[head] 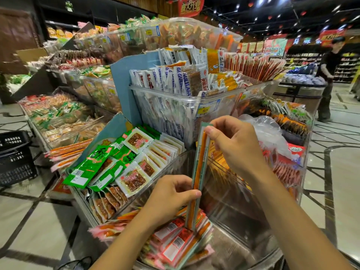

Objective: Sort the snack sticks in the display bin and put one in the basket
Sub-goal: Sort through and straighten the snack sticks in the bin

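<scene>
Loose snack sticks lie heaped in the near corner of a clear display bin at a supermarket snack stand. A shopper stands one long orange snack stick upright above them. The right hand pinches the stick's top end between thumb and fingers, and the left hand curls round its lower half. The stick's foot is just at the pile.

The step looks like squaring this stick up before it is set with the others or taken out. A firm hold at both ends should keep the thin wrapper straight, and lowering it along the lie of the pile should keep the rows tidy.

The black basket sits on the floor well to the left, beyond the stand's corner, so reaching it means carrying the stick across the tray of green packets. A crumpled plastic bag sits just behind the right hand, and a person in dark clothes stands far down the aisle.
</scene>
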`<act>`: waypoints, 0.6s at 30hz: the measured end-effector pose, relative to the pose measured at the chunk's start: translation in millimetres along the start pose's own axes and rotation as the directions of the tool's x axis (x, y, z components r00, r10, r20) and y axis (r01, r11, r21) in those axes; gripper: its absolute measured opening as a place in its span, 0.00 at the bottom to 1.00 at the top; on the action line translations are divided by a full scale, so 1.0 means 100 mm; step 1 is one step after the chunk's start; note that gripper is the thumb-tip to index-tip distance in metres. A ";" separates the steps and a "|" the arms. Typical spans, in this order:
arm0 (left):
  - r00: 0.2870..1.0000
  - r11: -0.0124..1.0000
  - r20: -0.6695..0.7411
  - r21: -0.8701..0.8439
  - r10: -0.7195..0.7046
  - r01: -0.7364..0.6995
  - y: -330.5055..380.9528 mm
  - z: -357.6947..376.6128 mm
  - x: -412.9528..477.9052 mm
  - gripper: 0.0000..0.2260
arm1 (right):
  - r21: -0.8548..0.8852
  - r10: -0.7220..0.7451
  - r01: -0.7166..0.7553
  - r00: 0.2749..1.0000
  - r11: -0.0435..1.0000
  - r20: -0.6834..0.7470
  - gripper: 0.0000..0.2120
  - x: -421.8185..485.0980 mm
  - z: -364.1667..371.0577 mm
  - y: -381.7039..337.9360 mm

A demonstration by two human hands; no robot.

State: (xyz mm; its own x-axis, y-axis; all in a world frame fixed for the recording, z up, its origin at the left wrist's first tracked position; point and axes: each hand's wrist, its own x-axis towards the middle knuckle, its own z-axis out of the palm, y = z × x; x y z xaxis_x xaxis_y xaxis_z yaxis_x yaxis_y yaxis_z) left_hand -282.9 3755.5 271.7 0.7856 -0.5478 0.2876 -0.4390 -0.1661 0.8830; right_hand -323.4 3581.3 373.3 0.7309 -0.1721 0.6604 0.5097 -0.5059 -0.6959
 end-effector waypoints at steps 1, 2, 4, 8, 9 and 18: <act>1.000 0.999 -0.010 0.037 0.010 -0.009 0.02 0.01 0.02 0.02 | -0.025 -0.006 0.006 1.000 1.000 -0.012 0.08 -0.01 -0.04 -0.01; 1.000 0.996 -0.017 0.086 0.023 -0.021 0.05 0.02 0.05 0.02 | -0.043 -0.011 0.010 0.999 0.999 -0.032 0.08 -0.03 -0.09 -0.02; 0.998 0.977 0.004 0.200 0.069 -0.068 0.12 0.06 0.13 0.05 | -0.054 -0.018 0.014 0.997 0.998 -0.080 0.05 -0.08 -0.20 -0.05; 0.982 0.903 0.103 0.387 0.160 -0.187 0.25 0.20 0.32 0.09 | -0.103 -0.028 0.017 0.995 0.994 -0.100 0.07 -0.20 -0.48 -0.06; 0.977 0.884 0.129 0.419 0.168 -0.208 0.27 0.25 0.37 0.11 | -0.148 -0.030 0.016 0.995 0.989 -0.091 0.07 -0.23 -0.55 -0.05; 0.959 0.765 0.282 0.616 0.011 -0.190 0.11 0.60 0.69 0.04 | -0.414 0.167 -0.195 0.981 0.889 -0.102 0.08 -0.73 -0.92 0.26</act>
State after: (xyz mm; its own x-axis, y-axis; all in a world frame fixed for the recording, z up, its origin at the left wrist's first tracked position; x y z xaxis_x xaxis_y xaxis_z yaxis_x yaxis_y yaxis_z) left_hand -259.5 3666.3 278.7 0.6258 -0.7587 0.1810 -0.7534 -0.5280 0.3919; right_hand -405.0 3503.3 333.1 0.7558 -0.3395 0.5599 0.1229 -0.7664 -0.6305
